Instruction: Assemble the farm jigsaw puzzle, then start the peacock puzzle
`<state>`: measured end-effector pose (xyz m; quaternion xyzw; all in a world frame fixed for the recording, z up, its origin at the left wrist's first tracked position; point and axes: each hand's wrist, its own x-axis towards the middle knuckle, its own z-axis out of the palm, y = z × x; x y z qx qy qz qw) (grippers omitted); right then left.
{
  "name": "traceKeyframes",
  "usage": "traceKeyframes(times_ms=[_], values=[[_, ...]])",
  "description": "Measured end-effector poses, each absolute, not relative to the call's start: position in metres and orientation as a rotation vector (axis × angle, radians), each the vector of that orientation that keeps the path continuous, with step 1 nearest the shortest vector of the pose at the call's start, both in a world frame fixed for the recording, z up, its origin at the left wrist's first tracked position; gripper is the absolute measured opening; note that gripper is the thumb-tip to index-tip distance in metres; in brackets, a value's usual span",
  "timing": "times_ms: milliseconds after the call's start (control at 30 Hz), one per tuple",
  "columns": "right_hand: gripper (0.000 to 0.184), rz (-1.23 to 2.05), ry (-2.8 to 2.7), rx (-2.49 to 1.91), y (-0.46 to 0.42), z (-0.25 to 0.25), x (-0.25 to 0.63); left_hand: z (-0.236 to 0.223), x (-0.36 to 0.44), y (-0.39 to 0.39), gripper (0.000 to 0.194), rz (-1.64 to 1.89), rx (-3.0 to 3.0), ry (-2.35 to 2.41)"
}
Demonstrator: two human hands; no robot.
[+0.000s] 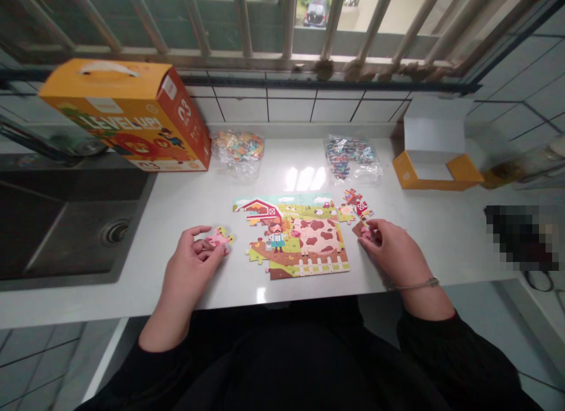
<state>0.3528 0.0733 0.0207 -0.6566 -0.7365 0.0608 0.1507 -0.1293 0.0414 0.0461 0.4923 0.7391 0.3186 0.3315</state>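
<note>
A partly joined farm jigsaw puzzle (309,234) lies flat on the white counter, with a spotted cow, a farmer and a red barn on it. Its left edge is ragged, with gaps. My left hand (194,255) is to the left of it, thumb and fingers closed on a pink and green puzzle piece (218,237). Just off the puzzle's right edge, my right hand (388,246) pinches a brown and pink puzzle piece (364,231). Several loose puzzle pieces (353,200) lie beyond that hand, by the puzzle's upper right corner.
Two clear bags of pieces, a left bag (241,147) and a right bag (351,155), lie by the tiled wall. An orange puzzle box (136,116) stands at the back left beside a dark sink (132,234). At the back right sits an opened orange carton (426,178).
</note>
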Motion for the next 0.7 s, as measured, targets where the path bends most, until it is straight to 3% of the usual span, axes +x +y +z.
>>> traceKeyframes(times_ms=[167, 433, 567, 700], values=[[0.020, 0.299, -2.108, -1.878, 0.078, 0.027, 0.353, 0.055, -0.135, 0.032, 0.047, 0.529, 1.473, 2.136], [0.027, 0.280, -2.122, -1.772, 0.075, 0.028, 0.347, 0.043, -0.136, 0.033, 0.043, 0.327, 1.753, 2.167], [0.036, 0.418, -2.152, -1.583, 0.068, 0.030, 0.325, 0.041, -0.132, 0.032, 0.043, 0.388, 1.874, 2.207], [0.040, 0.541, -2.176, -1.435, 0.062, 0.029, 0.297, 0.042, -0.112, 0.028, 0.028, 0.566, 2.059, 2.006]])
